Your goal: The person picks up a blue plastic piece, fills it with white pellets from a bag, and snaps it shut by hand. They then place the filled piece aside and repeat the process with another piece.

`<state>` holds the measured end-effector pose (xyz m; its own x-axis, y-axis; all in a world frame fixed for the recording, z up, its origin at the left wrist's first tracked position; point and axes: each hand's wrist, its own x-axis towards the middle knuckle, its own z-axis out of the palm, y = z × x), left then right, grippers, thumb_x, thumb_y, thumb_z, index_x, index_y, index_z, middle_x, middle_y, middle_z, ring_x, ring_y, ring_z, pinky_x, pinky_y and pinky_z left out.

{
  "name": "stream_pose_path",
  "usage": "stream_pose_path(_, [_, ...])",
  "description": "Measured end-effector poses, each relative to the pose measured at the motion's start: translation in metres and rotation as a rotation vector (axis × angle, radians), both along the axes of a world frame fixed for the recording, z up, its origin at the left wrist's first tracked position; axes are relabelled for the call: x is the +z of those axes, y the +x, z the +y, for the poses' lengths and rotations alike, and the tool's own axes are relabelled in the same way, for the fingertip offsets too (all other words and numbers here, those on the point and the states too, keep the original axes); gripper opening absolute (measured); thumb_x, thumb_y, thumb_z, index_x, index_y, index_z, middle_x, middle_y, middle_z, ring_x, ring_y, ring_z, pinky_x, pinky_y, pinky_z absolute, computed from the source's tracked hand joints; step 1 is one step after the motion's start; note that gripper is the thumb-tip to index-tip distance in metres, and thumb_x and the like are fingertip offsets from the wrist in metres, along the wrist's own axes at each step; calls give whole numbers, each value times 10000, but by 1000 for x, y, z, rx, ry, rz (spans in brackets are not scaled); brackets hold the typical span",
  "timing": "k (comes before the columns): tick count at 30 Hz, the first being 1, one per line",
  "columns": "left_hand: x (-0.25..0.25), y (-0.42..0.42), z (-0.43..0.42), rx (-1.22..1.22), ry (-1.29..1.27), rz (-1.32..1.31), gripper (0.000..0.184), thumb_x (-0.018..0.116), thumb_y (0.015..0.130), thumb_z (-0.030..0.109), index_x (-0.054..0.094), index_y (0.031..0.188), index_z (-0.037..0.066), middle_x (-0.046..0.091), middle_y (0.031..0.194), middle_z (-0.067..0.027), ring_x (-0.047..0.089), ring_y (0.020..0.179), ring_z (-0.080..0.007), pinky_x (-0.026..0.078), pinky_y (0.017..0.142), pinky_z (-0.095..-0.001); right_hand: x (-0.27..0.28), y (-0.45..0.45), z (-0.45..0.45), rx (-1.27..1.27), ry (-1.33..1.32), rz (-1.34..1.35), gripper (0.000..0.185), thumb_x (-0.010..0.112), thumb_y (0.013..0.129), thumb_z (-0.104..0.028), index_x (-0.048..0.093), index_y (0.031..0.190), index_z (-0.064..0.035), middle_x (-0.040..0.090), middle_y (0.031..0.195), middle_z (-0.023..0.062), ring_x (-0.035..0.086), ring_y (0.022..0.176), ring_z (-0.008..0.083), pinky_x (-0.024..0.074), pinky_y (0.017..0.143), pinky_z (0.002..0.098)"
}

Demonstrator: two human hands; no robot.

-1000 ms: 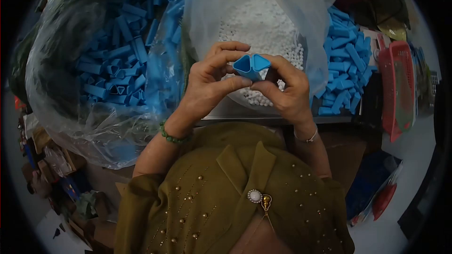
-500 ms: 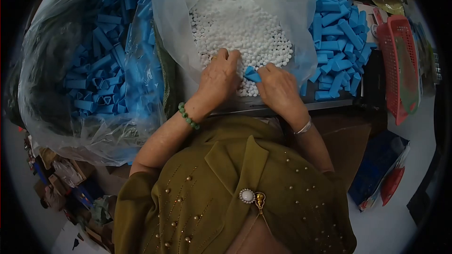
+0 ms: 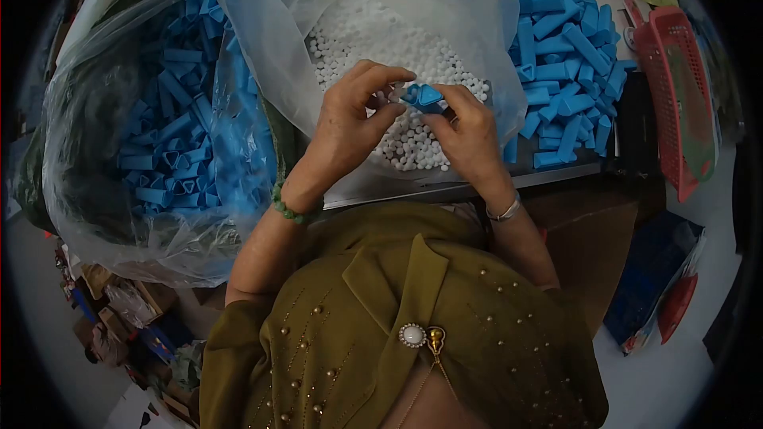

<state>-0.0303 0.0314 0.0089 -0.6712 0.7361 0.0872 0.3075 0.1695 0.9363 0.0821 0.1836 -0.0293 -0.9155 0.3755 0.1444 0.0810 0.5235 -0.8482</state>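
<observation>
Fingers (image 3: 458, 98) on the right hand (image 3: 470, 133) pinch a blue piece (image 3: 430, 98), with the thumb on the near side and the pointing finger on the far side. It is in front of the white balls (image 3: 413, 151), close to their near edge. Fingers on the left hand (image 3: 338, 123) bend into a loose C, with a gap between the thumb and the fingertips. Something pale shows in that gap, but it is too blurry to tell if the left hand holds it or if it is just white balls behind. I cannot tell if the left hand touches the blue piece.

The blue piece has three sides, and its end looks hollow. It is probably very light and a bit stiff, like thin plastic. Its flat sides look smooth, so it may slip or twist. A hard squeeze might bend its walls. Good places to hold it are two flat sides, near the middle, with soft fingertips and the end left clear.

More blue pieces (image 3: 568, 71) lie in a heap to the right of the white balls. To the left of the white balls, a clear bag (image 3: 151, 250) holds lots more. White balls look small, round and easy to roll away.
</observation>
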Motion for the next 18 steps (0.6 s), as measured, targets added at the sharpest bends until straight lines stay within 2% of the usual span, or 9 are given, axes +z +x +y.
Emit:
stream_pose_path(1, [6, 0, 0, -20, -41, 97, 344, 666, 766, -71, 637, 1093, 32, 608, 944, -39, 591, 825, -136, 508, 688, -263, 0, -1, 0, -2, -3, 1, 291, 673, 774, -15, 615, 1059, -5, 615, 894, 123, 612, 705, 217, 473, 602, 316])
stream_pose_path(5, [17, 1, 2, -31, -87, 204, 348, 657, 761, -88, 640, 1089, 27, 615, 955, -69, 604, 823, -162, 511, 688, -270, 2, -1, -3, 13, -20, 52, 292, 677, 775, -1, 616, 1061, -4, 610, 893, 112, 615, 702, 192, 473, 591, 298])
stream_pose_path(7, [17, 2, 4, -8, -12, 291, 297, 650, 740, -87, 640, 1016, 23, 616, 868, -98, 623, 743, -232, 494, 635, -313, 3, -1, -3, 11, -47, 68, 286, 677, 779, 3, 617, 1059, -5, 608, 895, 106, 615, 703, 184, 474, 591, 290])
stream_pose_path(11, [19, 3, 4, -11, 8, 277, 292, 650, 737, -92, 641, 1005, 23, 624, 881, -103, 638, 764, -241, 498, 637, -325, 2, 0, -2, 21, -126, 108, 259, 655, 807, 24, 621, 1062, -13, 611, 908, 78, 618, 742, 145, 482, 602, 267])
stream_pose_path(13, [20, 2, 4, -44, -43, 291, 311, 646, 759, -113, 644, 1051, -3, 638, 944, -80, 625, 801, -170, 527, 691, -269, 3, 0, -2, 34, -163, 121, 259, 647, 814, 34, 623, 1067, -17, 612, 912, 67, 619, 760, 135, 484, 605, 263])
stream_pose_path(18, [27, 5, 4, -62, -19, 347, 322, 638, 758, -118, 643, 1058, 0, 639, 957, -83, 629, 800, -181, 530, 689, -277, 1, 1, -3, 47, -181, 135, 291, 648, 808, 60, 634, 1083, -34, 616, 936, 52, 612, 793, 118, 489, 648, 243])
